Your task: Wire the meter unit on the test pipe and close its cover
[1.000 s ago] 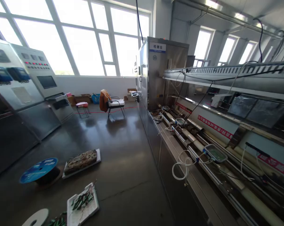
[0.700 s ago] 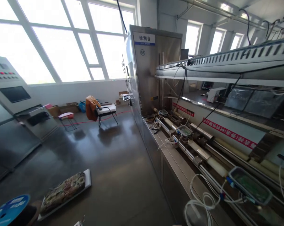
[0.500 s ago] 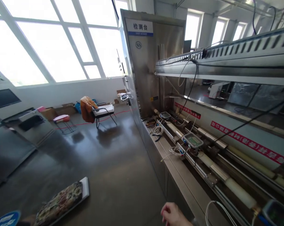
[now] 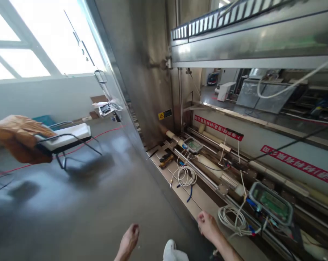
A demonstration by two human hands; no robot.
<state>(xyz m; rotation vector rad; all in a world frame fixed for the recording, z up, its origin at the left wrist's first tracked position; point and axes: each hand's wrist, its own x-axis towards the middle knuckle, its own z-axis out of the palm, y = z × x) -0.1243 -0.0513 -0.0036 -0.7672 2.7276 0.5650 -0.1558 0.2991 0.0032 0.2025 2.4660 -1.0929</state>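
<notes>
My left hand (image 4: 130, 237) hangs over the grey floor with its fingers curled; whether it holds something is too small to tell. Just above the steel ledge (image 4: 164, 177), my right hand (image 4: 207, 224) is closed in a loose curl, left of a coiled white cable (image 4: 233, 219). Anything inside its fingers is hidden. Another coiled cable (image 4: 187, 176) lies farther up the ledge, near an orange-black tool (image 4: 166, 160). Clear-lidded boxes with green boards, one near (image 4: 271, 203) and one far (image 4: 193, 145), sit on the rods and rollers.
A steel cabinet (image 4: 142, 72) rises ahead, and a long metal beam (image 4: 234, 47) crosses above the rollers. At the left stands a chair (image 4: 68, 137) with an orange-brown jacket (image 4: 22, 137). My white shoe (image 4: 169, 250) shows at the bottom.
The view has moved forward along the bench, so the cabinet and chair look larger. My left hand has come into view, and my right hand appears higher, nearer the cable coils.
</notes>
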